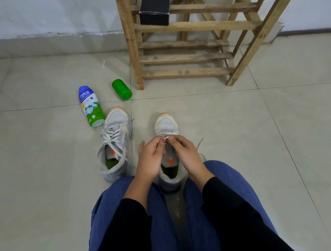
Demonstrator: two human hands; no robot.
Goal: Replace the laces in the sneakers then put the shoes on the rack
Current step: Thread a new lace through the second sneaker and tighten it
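Between blue-trousered knees, pinching lace with fingers of left hand and right hand at toe-end eyelets of partly laced sneaker; laced sneaker alongside, remaining threading and placement on wooden rack judged pending.

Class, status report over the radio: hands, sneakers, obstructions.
Left hand, right hand pinching lace at sneaker between knees. Other sneaker laced, on floor. Nothing between sneakers and rack.
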